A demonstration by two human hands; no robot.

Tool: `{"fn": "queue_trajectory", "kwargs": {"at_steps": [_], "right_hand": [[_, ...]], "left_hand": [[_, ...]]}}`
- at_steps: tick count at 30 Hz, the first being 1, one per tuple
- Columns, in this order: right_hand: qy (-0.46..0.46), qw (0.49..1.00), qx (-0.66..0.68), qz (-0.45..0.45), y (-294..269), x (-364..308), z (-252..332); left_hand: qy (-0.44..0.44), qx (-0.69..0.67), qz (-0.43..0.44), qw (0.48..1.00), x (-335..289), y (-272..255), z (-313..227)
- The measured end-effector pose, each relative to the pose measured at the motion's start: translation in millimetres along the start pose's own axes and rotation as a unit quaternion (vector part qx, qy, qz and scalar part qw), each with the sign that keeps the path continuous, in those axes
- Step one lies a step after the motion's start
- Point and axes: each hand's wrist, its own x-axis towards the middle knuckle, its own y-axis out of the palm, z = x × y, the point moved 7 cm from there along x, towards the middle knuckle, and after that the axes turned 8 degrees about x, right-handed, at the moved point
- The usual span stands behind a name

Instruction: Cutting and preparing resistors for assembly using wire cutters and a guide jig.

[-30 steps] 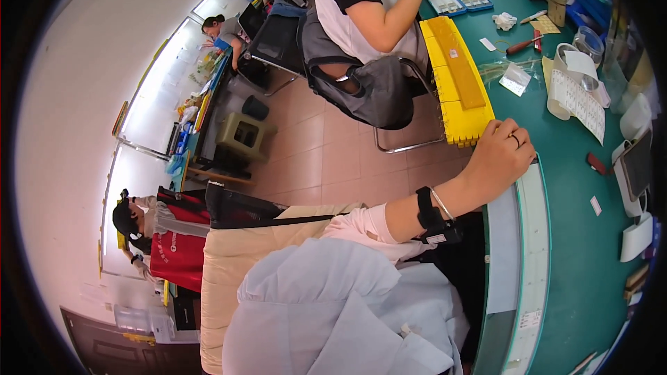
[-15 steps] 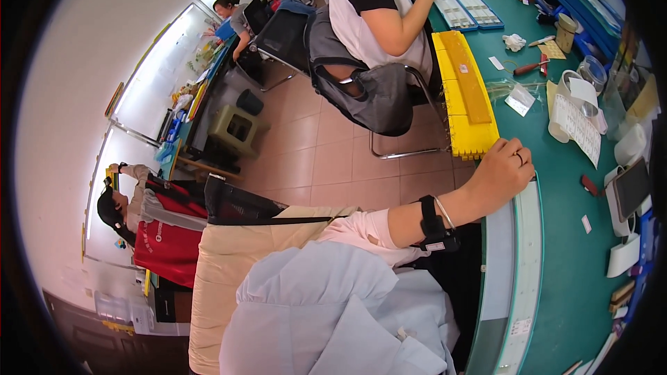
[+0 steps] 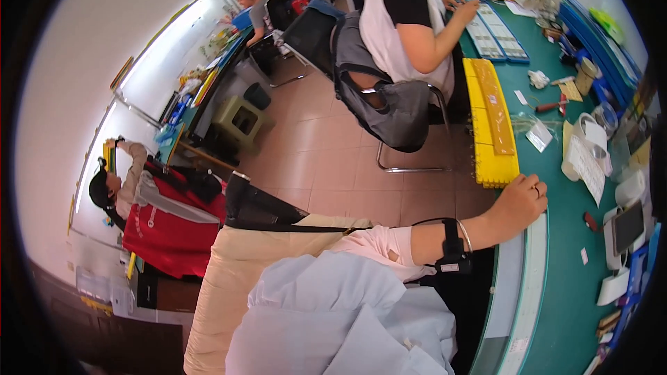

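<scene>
We see the left hand (image 3: pixel 517 206), fingers curled together; can't tell if they're pinching anything. Long white strip (image 3: pixel 531 274) runs from it toward us. Yellow stack (image 3: pixel 482 132) just beyond it, green bench (image 3: pixel 564 298) to its right, seated co-worker (image 3: pixel 399 45) farther off.

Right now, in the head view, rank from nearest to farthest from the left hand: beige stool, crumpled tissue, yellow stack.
1. Yellow stack: right beside the left hand
2. Crumpled tissue: farther up the green desk
3. Beige stool: far over at picture left
</scene>
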Motion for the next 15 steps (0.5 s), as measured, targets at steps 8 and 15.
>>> {"fn": "queue_trajectory", "kwargs": {"at_steps": [8, 15], "right_hand": [[0.022, 0.999, 0.027, 0.027, 15, 27, -15], [0.076, 0.990, 0.082, 0.083, 50, 77, -68]], "left_hand": [[-0.011, 0.029, 0.032, 0.999, -7, 7, 8], [-0.008, 0.121, 0.052, 0.991, -10, 16, 5]]}}
